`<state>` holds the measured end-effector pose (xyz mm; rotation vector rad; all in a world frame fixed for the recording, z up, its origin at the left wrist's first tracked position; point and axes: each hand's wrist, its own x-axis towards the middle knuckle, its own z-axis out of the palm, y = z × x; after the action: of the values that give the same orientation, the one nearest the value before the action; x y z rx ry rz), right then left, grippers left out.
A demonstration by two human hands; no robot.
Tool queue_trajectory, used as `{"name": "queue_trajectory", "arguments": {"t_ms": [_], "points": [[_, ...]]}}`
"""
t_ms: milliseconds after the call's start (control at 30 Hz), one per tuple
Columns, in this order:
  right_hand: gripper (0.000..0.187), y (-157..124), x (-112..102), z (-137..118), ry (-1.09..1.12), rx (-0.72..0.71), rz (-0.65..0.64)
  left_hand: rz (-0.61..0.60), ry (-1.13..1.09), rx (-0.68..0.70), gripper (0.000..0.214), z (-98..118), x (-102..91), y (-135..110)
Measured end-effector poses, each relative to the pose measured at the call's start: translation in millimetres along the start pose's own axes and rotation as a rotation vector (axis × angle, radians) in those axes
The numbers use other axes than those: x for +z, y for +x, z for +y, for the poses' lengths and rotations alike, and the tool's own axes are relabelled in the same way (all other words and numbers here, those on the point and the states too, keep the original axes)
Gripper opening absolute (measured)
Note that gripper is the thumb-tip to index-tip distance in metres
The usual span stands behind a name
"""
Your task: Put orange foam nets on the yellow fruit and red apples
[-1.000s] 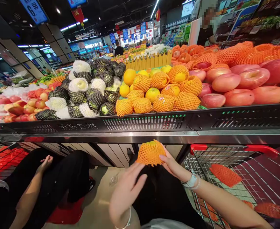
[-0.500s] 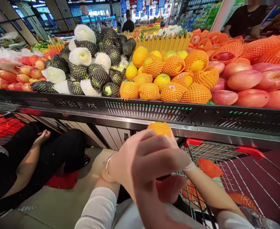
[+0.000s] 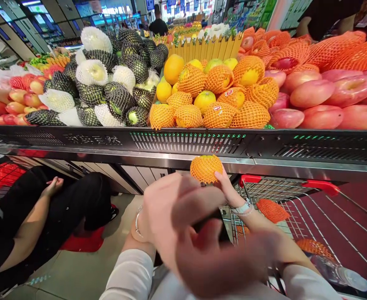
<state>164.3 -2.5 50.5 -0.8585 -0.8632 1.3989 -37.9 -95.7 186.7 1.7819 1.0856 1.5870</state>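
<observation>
My right hand (image 3: 226, 186) grips an orange wrapped in orange foam net (image 3: 205, 168), held up just below the metal edge of the fruit stand (image 3: 183, 143). My left hand (image 3: 171, 216), with a bracelet on the wrist, is very close to the camera. It is smeared by motion and covers part of my right forearm. Its fingers look curled, but I cannot make out whether they hold anything. On the stand above lies a pile of netted oranges (image 3: 217, 114).
Black- and white-netted fruit (image 3: 114, 98) lie left of the oranges, red apples (image 3: 321, 98) to the right. A wire shopping cart (image 3: 327, 216) with red handles stands at right, with loose orange nets (image 3: 271, 210) in it. A person in black (image 3: 46, 221) crouches at left.
The netted orange and my right hand have shifted slightly left and stayed raised near the stand's edge. My left hand has moved closer to the camera and become more blurred.
</observation>
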Motion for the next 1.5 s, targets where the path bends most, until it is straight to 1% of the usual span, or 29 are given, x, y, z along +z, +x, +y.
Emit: {"name": "queue_trajectory", "arguments": {"t_ms": [33, 100, 167, 233, 267, 300, 400, 433, 467, 567, 633, 733, 867, 933, 1100, 1167, 1233, 1267, 1300, 1333, 1400, 1433, 1467, 1500], "points": [[0.077, 0.0, -0.7, 0.1, -0.007, -0.006, -0.014, -0.037, 0.01, 0.014, 0.036, -11.4, 0.3, 11.1], [0.086, -0.8, -2.7, -0.8, -0.038, -0.046, -0.054, -0.111, 0.022, 0.028, 0.041, -38.4, 6.8, 29.2], [0.094, -2.6, -4.6, -2.9, -0.114, -0.133, -0.105, -0.184, 0.017, 0.003, 0.044, -67.8, 19.2, 35.7], [0.097, -5.0, -5.5, -5.4, -0.218, -0.223, -0.168, -0.261, -0.044, -0.09, 0.041, -96.1, 32.9, 29.1], [0.097, -6.2, -5.3, -6.5, -0.26, -0.245, -0.205, -0.293, -0.085, -0.121, 0.04, -108.9, 38.7, 22.5], [0.097, -7.3, -4.6, -7.5, -0.288, -0.248, -0.241, -0.301, -0.119, -0.135, 0.04, -120.1, 43.2, 15.2], [0.095, -9.6, 0.1, -9.9, -0.292, -0.2, -0.341, -0.189, -0.176, -0.093, 0.036, -142.3, 47.4, -0.6], [0.095, -10.1, 2.0, -10.5, -0.284, -0.179, -0.366, -0.167, -0.19, -0.076, 0.037, -145.7, 46.3, -1.9], [0.096, -10.3, 3.8, -11.0, -0.277, -0.157, -0.387, -0.177, -0.203, -0.065, 0.038, -147.5, 44.6, -1.2], [0.093, -9.6, 6.2, -10.8, -0.257, -0.099, -0.417, -0.273, -0.248, -0.06, 0.041, -147.4, 39.9, 6.7], [0.087, -7.8, 4.7, -9.5, -0.234, -0.076, -0.421, -0.284, -0.267, -0.056, 0.038, -147.4, 40.2, 10.4], [0.082, -5.0, 1.7, -9.3, -0.196, -0.038, -0.474, -0.202, -0.308, -0.051, 0.035, -152.1, 45.8, 8.4], [0.085, -6.1, 5.0, -15.0, -0.171, -0.006, -0.545, 0.041, -0.434, -0.056, 0.025, -164.0, 55.1, 0.9], [0.086, -7.5, 7.8, -17.2, -0.189, -0.005, -0.561, 0.109, -0.514, -0.093, 0.023, -169.4, 57.4, -1.1], [0.082, -7.1, 5.8, -10.4, -0.308, 0.01, -0.585, 0.1, -0.579, -0.17, 0.03, -174.7, 58.2, -3.5], [0.082, -7.8, 4.1, -7.7, -0.323, 0.018, -0.586, 0.108, -0.574, -0.181, 0.028, -172.9, 58.3, -4.1], [0.083, -10.0, 5.2, -11.4, -0.339, -0.006, -0.572, 0.136, -0.571, -0.212, 0.022, -169.9, 57.8, -3.8], [0.083, -11.1, 7.4, -16.9, -0.367, -0.049, -0.548, 0.152, -0.584, -0.246, 0.02, -168.6, 57.2, -3.4], [0.082, -11.3, 11.2, -25.1, -0.415, -0.124, -0.506, 0.168, -0.608, -0.293, 0.02, -167.7, 56.2, -2.9], [0.08, -9.8, 17.1, -36.2, -0.48, -0.228, -0.44, 0.18, -0.641, -0.346, 0.022, -167.6, 54.9, -2.6], [0.076, 0.9, 35.8, -65.5, -0.638, -0.508, -0.256, 0.198, -0.7, -0.447, 0.028, -170.0, 52.3, -2.9], [0.074, 11.4, 48.9, -82.5, -0.726, -0.659, -0.156, 0.206, -0.713, -0.488, 0.029, -172.5, 51.2, -3.8], [0.074, 25.8, 64.3, -100.0, -0.813, -0.798, -0.076, 0.216, -0.713, -0.526, 0.029, -175.8, 50.5, -5.3], [0.076, 43.9, 81.3, -116.9, -0.903, -0.923, -0.027, 0.221, -0.708, -0.561, 0.03, -179.6, 50.3, -7.2]]}}
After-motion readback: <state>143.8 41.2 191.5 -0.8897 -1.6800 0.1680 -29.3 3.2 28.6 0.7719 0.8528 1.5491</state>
